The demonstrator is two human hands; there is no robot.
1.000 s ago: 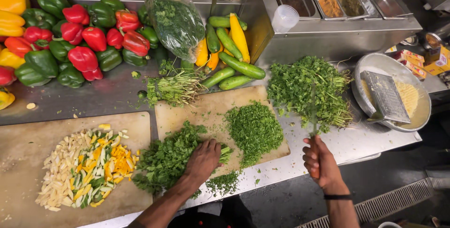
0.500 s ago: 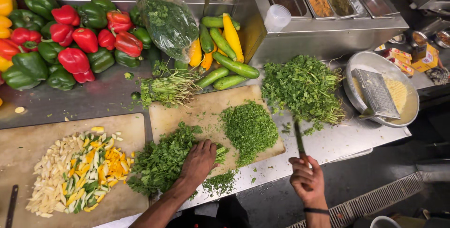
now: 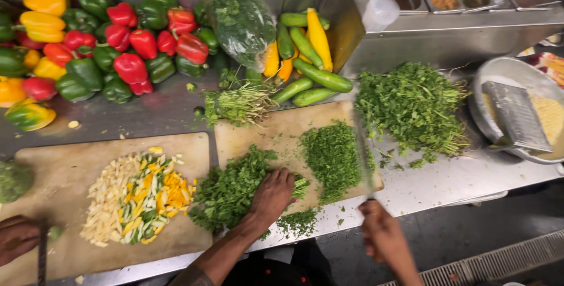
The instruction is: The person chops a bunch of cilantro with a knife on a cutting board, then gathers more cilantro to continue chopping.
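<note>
Since 0.5 s ago: right hand (image 3: 382, 236) swung knife (image 3: 363, 151) in over chopped herbs (image 3: 332, 156) | left hand (image 3: 271, 195) fingers spread flat, pinning herb bunch (image 3: 232, 189) on cutting board (image 3: 276, 127) | right fingers clamped on handle | risk: blade nr knuckles (fingertips not curled), could nick if it drifts left

I see one package: a clear plastic bag (image 3: 241, 24) stuffed with dark green leaves, leaning upright at the back of the steel counter between the heaped peppers and the zucchini, its top twisted shut. I make out no labels, signs or screens.
</note>
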